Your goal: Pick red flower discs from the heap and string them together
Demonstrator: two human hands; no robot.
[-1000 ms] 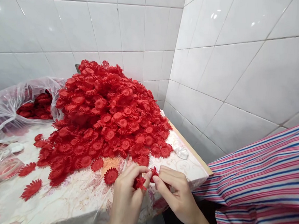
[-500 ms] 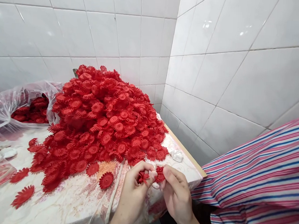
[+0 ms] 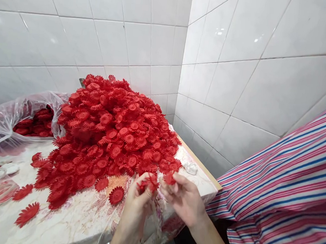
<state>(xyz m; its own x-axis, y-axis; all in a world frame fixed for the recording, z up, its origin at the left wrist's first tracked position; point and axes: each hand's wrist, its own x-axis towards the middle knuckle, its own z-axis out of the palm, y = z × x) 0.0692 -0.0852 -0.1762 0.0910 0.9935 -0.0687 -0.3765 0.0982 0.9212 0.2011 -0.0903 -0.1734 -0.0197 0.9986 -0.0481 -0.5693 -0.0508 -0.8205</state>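
Note:
A large heap of red flower-shaped pieces (image 3: 114, 133) rises on the cloth-covered table. In front of its right part, my left hand (image 3: 139, 202) is closed on a few red flower pieces (image 3: 151, 183). Beside it, a little apart, my right hand (image 3: 185, 199) pinches another red flower piece (image 3: 169, 178) between thumb and fingers. Both hands are over the table's front edge and slightly blurred. A single dark red flower (image 3: 116, 195) lies left of my left hand.
At the left stands a clear plastic bag (image 3: 5, 126) with darker red pieces inside. A crumpled white scrap (image 3: 191, 168) lies near the table's right edge. Striped cloth (image 3: 282, 175) hangs at the right, beside the tiled wall (image 3: 227, 85).
My hands have moved apart, my left one slightly leftward. The red pieces in them, close together before, are now separated by a gap. The view has shifted slightly.

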